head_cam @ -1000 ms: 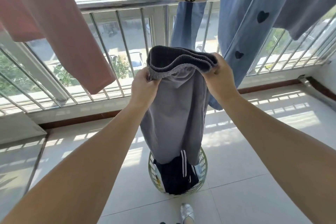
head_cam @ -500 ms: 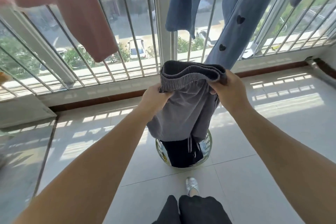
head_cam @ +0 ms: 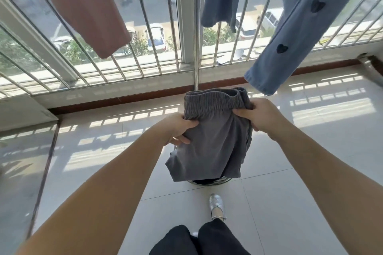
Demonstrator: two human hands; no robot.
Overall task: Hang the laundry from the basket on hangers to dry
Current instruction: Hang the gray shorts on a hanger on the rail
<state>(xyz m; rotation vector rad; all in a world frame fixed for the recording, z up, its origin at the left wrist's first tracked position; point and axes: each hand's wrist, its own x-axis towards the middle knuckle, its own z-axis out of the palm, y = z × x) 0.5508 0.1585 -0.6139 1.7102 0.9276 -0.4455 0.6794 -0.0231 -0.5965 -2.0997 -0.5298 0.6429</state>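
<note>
The tiled floor (head_cam: 290, 182) would dirty these damp grey shorts (head_cam: 211, 141), held above the basket (head_cam: 209, 182), if either pinch slips: my left hand (head_cam: 178, 128) and right hand (head_cam: 259, 114) only grip the elastic waistband (head_cam: 213, 99) ends.

a single head-worn wide-angle view looks forward and down, close over both outstretched arms, toward the barred window (head_cam: 145, 27) beyond the grip and tiled floor (head_cam: 290, 192) beneath it.
</note>
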